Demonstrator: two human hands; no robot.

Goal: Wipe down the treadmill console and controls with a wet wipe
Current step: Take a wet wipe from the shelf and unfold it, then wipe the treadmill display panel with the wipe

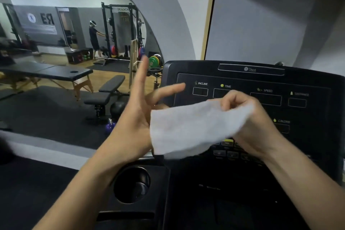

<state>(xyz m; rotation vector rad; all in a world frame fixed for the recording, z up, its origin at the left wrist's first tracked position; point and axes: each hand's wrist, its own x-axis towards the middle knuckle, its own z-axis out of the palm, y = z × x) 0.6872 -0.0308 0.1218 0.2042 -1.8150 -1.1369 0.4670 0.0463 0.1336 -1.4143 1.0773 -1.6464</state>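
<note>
A thin white square wet wipe (194, 127) hangs in the air in front of the black treadmill console (261, 84), not touching it. The right hand (248, 121) pinches the wipe's top right part with curled fingers. The left hand (138, 110) is spread wide, fingers apart, at the wipe's left edge. A round black cup holder (131, 185) sits at the console's lower left corner.

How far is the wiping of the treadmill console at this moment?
Done: a wet wipe is out. In hand: the right hand pinches it while the left hand is spread open beside it. Left: the console and the buttons; the wipe is held in front of them, not on them.
</note>
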